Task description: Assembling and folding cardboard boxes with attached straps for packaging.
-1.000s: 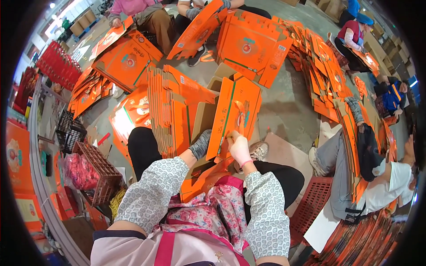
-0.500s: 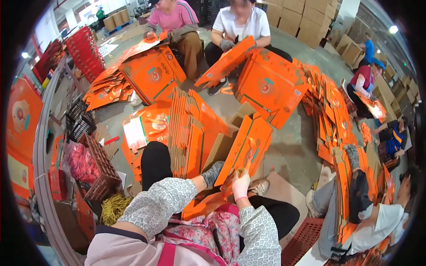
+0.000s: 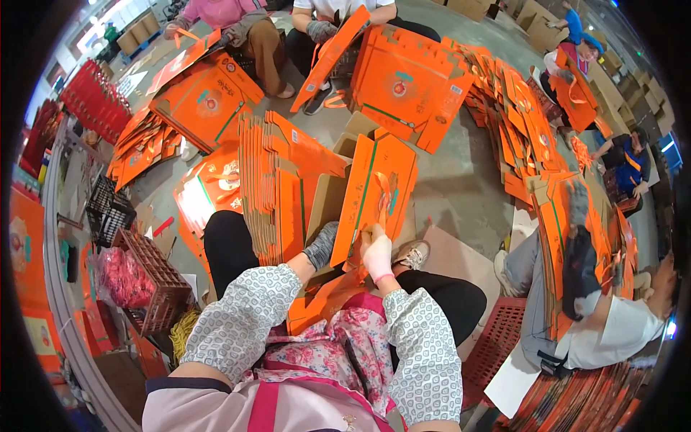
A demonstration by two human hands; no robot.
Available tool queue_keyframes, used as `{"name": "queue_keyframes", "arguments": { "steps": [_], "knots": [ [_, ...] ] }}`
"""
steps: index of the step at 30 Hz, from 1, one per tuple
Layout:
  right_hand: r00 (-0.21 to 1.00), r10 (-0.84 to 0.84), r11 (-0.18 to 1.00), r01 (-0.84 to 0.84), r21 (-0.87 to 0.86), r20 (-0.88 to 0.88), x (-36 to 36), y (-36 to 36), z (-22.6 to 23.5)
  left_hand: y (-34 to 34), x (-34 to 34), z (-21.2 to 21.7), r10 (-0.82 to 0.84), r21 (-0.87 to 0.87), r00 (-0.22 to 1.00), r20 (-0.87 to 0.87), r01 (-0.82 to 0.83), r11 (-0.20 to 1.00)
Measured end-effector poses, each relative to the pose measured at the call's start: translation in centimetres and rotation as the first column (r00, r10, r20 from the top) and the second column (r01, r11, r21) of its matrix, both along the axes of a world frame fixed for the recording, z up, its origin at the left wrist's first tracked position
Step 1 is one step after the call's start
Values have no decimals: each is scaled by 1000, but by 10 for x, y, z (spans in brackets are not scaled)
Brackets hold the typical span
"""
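Observation:
I hold an orange flat carton panel (image 3: 380, 189) upright over my lap. My left hand (image 3: 322, 245), in a grey glove, grips its lower left edge from behind. My right hand (image 3: 376, 253), in a pale pink glove, pinches the panel's lower front, near an orange ribbon handle (image 3: 384, 196). A thick stack of orange flat cartons (image 3: 272, 187) stands on edge just left of the panel, against my left knee (image 3: 229, 248).
Piles of orange cartons (image 3: 529, 129) cover the concrete floor ahead and to the right. Two seated people (image 3: 302, 21) work on cartons at the top; another person (image 3: 583, 317) sits close at my right. Brown and red plastic crates (image 3: 155, 284) stand at my left.
My head has tilted, so the scene sits differently in view. The upright panel stays in both hands, with my right hand still working at its lower front.

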State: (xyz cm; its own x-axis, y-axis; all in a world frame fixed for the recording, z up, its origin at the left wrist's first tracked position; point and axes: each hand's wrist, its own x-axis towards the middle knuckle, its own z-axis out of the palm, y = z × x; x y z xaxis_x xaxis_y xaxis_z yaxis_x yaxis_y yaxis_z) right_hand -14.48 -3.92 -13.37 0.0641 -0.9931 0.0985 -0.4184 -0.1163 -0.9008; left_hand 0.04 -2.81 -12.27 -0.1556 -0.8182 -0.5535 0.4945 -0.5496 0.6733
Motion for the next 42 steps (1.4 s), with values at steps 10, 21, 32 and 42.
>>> {"name": "queue_keyframes", "arguments": {
  "steps": [10, 21, 32, 42],
  "knots": [
    [929, 87, 991, -44, 126, -359, -12, -2, 2, -1, -14, 14, -182, -175, 945, 273, 235, 956],
    [975, 121, 992, -127, -21, -189, -17, -11, 8, -8, -25, 6, 21, -463, 678, 735, 478, 747],
    [914, 177, 978, -123, 168, -364, -19, -2, 16, -13, -1, -5, 116, -262, 238, 964, 805, 532],
    [860, 252, 965, -190, 180, -444, -22, 5, 20, -13, -4, -3, 112, -389, 383, 917, 798, 460]
  ]
}}
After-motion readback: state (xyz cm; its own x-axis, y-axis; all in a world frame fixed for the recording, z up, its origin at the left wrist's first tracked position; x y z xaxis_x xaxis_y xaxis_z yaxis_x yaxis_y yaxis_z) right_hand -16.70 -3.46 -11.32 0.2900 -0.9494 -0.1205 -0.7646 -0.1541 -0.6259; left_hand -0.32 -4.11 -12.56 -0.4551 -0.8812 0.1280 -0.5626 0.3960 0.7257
